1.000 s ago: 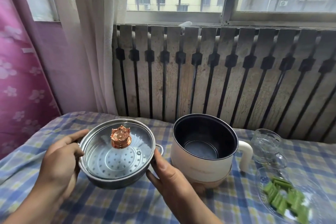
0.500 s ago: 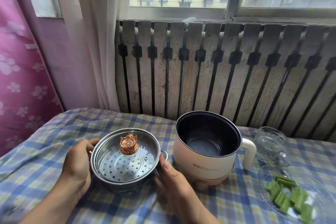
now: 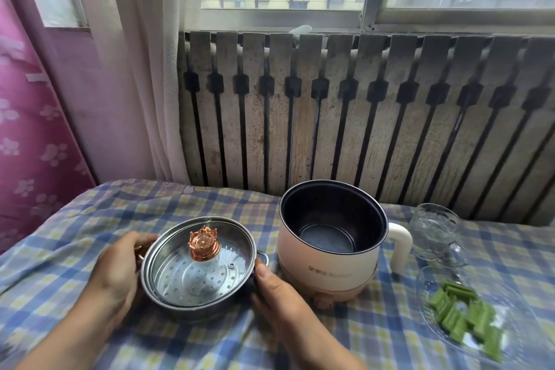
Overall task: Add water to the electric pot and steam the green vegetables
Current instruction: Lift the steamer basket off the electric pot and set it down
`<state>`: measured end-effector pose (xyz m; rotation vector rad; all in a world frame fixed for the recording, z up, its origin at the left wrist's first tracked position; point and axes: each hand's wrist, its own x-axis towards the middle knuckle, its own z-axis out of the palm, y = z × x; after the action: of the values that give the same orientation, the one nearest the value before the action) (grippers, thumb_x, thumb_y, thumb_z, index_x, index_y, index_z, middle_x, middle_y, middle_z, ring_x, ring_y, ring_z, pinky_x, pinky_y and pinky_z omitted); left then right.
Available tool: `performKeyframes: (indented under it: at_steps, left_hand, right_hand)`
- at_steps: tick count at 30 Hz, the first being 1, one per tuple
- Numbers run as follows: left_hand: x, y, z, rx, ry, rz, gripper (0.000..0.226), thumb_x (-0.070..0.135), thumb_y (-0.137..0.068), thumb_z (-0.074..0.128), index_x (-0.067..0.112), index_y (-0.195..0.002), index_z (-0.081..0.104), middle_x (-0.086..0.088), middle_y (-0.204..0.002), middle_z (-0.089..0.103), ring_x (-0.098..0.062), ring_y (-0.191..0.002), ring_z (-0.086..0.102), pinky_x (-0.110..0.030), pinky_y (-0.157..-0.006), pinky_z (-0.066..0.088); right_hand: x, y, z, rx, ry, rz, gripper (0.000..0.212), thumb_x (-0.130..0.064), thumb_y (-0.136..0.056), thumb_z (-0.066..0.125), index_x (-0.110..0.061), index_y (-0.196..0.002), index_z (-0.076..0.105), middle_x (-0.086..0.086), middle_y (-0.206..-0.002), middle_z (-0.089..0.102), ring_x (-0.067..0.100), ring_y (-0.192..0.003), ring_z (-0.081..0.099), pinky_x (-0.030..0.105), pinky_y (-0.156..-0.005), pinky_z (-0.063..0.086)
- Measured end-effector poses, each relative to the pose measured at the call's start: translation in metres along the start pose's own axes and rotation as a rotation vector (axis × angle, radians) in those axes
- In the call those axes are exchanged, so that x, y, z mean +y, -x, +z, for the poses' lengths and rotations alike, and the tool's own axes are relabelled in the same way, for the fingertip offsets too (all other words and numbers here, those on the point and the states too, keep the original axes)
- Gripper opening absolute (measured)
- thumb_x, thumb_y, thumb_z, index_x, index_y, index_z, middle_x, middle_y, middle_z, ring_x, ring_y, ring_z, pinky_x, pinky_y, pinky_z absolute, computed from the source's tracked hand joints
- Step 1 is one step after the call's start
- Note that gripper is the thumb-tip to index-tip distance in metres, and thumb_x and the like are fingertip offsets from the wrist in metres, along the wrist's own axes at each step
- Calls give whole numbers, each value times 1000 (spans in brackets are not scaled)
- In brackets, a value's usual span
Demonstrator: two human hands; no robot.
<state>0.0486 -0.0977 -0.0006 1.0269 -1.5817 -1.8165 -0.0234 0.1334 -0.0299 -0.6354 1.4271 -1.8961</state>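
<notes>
A steel steamer basket (image 3: 168,305) with a glass lid (image 3: 192,276) and a copper crown knob (image 3: 203,243) rests on the checked cloth. My left hand (image 3: 117,273) grips its left side, my right hand (image 3: 276,294) grips its right side by the small handle. To its right stands the cream electric pot (image 3: 327,267), uncovered, its dark inside dry. A clear glass jug (image 3: 435,234) with water stands right of the pot. Cut green vegetables (image 3: 468,318) lie on a clear plate (image 3: 510,297) at the right front.
The table carries a blue and yellow checked cloth (image 3: 210,198). A grey slatted radiator cover (image 3: 360,114) runs along the back under the window. A white curtain (image 3: 144,69) and a pink patterned fabric (image 3: 27,144) hang at the left.
Both hands have lowered the lidded steamer basket from mid-air onto the cloth left of the pot. The pot, jug and plate have not moved.
</notes>
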Motion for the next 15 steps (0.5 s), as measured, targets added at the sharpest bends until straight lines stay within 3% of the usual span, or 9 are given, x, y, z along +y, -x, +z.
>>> performKeyframes:
  at_steps: [3,5,6,8,9,10,12,14,15]
  left_hand:
    - [0,-15,-9,18,-122,29,43,22,-116,43,-3,-123,77,-10,-100,88,-33,-112,78,-45,-102,57]
    - [4,-15,-12,31,-135,59,44,23,-116,45,3,-141,76,-19,-139,76,-36,-139,65,-51,-124,43]
    - [6,-12,-12,20,-120,88,41,21,-115,47,8,-142,75,-19,-145,72,-31,-140,62,-46,-123,41]
    - [9,-7,-14,23,-87,162,32,21,-111,52,17,-125,80,-13,-142,73,-22,-138,60,-38,-117,39]
    - [10,-8,-11,35,-85,185,28,24,-107,54,22,-113,81,-7,-135,76,-20,-138,62,-37,-115,39]
    - [11,-7,-7,43,-93,205,26,28,-102,55,27,-105,81,-1,-128,79,-19,-135,63,-37,-114,40]
    - [13,-2,-1,53,-114,262,26,35,-92,56,30,-99,81,12,-119,79,-18,-125,65,-40,-110,43]
    - [14,3,4,66,-129,311,26,37,-89,58,30,-98,82,15,-116,79,-22,-121,66,-46,-109,48]
    - [13,4,6,64,-136,324,25,37,-89,59,29,-97,82,10,-115,80,-27,-124,68,-50,-115,50]
  right_hand:
    - [5,-2,-15,69,316,30,38,-16,-107,45,-2,-141,55,19,-144,59,38,-142,47,52,-120,34]
    - [-1,-3,-19,39,286,113,25,-28,-106,48,-21,-110,71,3,-110,73,37,-131,57,50,-117,38]
    - [-10,0,-14,98,259,181,28,-50,-100,53,-32,-92,74,-14,-92,71,25,-120,65,42,-114,41]
    - [-33,15,-12,168,323,266,54,-92,-66,57,-47,-87,79,-28,-84,75,6,-106,68,32,-112,37]
    - [-45,29,-13,143,330,241,77,-99,-54,56,-48,-107,76,-23,-106,78,16,-116,69,38,-116,39]
    - [-54,38,-15,112,330,222,105,-102,-46,55,-34,-126,63,-1,-127,72,34,-125,62,49,-117,40]
    - [-76,50,-21,30,324,229,135,-101,-34,59,-6,-129,62,32,-123,65,43,-119,62,46,-107,49]
    - [-97,59,-24,22,278,181,110,-98,-42,59,-21,-121,71,16,-117,74,15,-102,76,24,-89,61]
    - [-108,62,-26,54,264,183,101,-93,-52,55,-24,-124,68,11,-123,72,11,-105,75,23,-92,59]
